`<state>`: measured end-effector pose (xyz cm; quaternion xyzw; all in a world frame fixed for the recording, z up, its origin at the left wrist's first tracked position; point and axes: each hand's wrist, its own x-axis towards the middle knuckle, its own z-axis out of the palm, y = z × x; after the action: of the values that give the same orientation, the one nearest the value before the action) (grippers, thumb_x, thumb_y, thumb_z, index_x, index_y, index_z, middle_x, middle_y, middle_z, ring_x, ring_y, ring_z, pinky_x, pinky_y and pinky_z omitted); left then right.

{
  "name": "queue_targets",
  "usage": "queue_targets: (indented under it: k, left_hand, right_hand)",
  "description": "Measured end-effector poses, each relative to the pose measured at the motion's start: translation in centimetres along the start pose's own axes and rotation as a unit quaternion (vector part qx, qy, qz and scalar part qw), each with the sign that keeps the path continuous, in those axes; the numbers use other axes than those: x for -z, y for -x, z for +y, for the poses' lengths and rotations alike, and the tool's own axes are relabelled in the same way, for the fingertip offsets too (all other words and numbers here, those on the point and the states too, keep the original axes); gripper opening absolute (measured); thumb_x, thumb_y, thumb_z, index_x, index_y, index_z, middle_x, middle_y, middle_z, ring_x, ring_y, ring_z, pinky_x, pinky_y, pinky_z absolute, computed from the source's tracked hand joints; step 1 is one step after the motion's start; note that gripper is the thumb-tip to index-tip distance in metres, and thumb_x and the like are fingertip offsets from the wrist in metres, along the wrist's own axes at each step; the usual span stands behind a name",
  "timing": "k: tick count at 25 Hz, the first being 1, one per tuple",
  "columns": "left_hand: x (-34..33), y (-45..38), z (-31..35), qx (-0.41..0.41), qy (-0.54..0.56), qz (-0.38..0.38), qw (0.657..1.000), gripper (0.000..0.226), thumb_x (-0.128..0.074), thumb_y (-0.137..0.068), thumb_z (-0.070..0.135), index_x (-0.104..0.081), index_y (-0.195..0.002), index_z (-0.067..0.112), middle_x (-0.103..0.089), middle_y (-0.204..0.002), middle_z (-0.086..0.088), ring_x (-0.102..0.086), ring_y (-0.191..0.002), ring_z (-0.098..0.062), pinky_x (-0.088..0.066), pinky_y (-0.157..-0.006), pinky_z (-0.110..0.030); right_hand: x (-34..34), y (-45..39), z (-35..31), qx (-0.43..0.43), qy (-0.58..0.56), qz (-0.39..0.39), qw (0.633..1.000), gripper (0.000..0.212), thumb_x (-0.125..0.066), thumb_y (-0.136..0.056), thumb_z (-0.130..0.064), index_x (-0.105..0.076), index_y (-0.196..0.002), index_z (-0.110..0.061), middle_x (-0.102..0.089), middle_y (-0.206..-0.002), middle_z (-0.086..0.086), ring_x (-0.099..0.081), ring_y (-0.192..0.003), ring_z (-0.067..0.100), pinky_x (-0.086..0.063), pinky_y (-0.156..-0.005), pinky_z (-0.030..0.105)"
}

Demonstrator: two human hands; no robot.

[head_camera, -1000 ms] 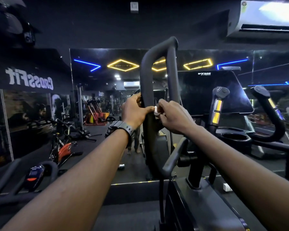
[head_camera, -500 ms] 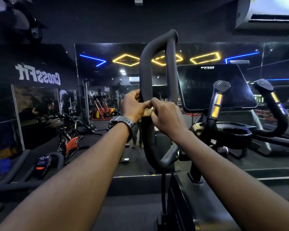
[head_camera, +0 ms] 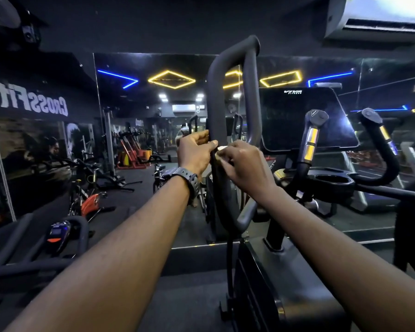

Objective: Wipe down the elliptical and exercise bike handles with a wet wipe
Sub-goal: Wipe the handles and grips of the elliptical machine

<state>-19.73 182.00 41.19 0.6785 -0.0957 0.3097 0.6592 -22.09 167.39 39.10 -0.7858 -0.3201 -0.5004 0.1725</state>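
Handle (head_camera: 228,97): dark padded loop, long axis upright, top bend leaning right, lower end curving into the machine body; stands centre, in front of a mirror (head_camera: 153,164).
Left hand (head_camera: 195,154): fingers curled round the loop's left bar from the left, thumb across its front; a dark watch (head_camera: 187,180) on the wrist.
Right hand (head_camera: 243,164): fingers curled, pinching a wipe (head_camera: 220,149) against the same bar just beside the left thumb.
Wipe: small pale wad, mostly hidden by the fingers; shape hard to make out.
Hidden or cut off: the bar behind both hands; the machine base runs out of frame below; both forearms cover much of the floor and lower frame.
Around: dark console (head_camera: 304,118) right of the loop, its left edge behind the loop's right bar; two short grips (head_camera: 309,140) with yellow bands near it; a cup holder (head_camera: 331,182) below; another bike console (head_camera: 58,232) at lower left; an orange bike (head_camera: 89,202) reflected in the mirror; an air conditioner (head_camera: 379,17) upper right, cut by the edge.
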Motion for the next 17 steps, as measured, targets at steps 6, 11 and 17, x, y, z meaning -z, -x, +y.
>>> queue_targets:
  k: [6, 11, 17]
  left_hand:
    - [0.3, 0.1, -1.5, 0.030, 0.024, -0.013, 0.999, 0.041, -0.067, -0.076, 0.022, -0.071, -0.116, 0.012, -0.075, -0.106, 0.000, -0.072, -0.099, -0.019, -0.057, -0.093, -0.042]
    - [0.7, 1.4, -1.9, 0.029, 0.025, -0.039, 0.999, 0.044, -0.067, -0.079, 0.015, -0.066, -0.124, 0.020, -0.073, -0.115, 0.004, -0.069, -0.106, -0.015, -0.054, -0.096, -0.041]
    - [1.0, 4.3, -1.0, 0.001, 0.000, -0.037, 0.999, 0.051, -0.069, -0.083, -0.004, -0.063, -0.130, 0.014, -0.070, -0.111, 0.007, -0.067, -0.103, -0.010, -0.054, -0.097, -0.032]
  right_hand:
    - [0.4, -1.0, 0.7, 0.003, 0.010, 0.030, 0.999, 0.012, -0.073, -0.084, -0.010, -0.076, -0.095, -0.011, -0.069, -0.091, 0.006, -0.066, -0.082, 0.025, -0.055, -0.071, 0.034]
    - [1.1, 2.8, 0.5, 0.115, 0.042, -0.095, 0.988, 0.015, -0.072, -0.083, -0.008, -0.074, -0.096, -0.015, -0.064, -0.089, 0.003, -0.062, -0.080, 0.024, -0.055, -0.066, 0.039]
    - [0.2, 2.2, -1.1, 0.027, 0.005, -0.045, 0.999, 0.023, -0.068, -0.078, -0.001, -0.072, -0.097, -0.014, -0.065, -0.093, 0.003, -0.063, -0.084, 0.025, -0.053, -0.073, 0.034]
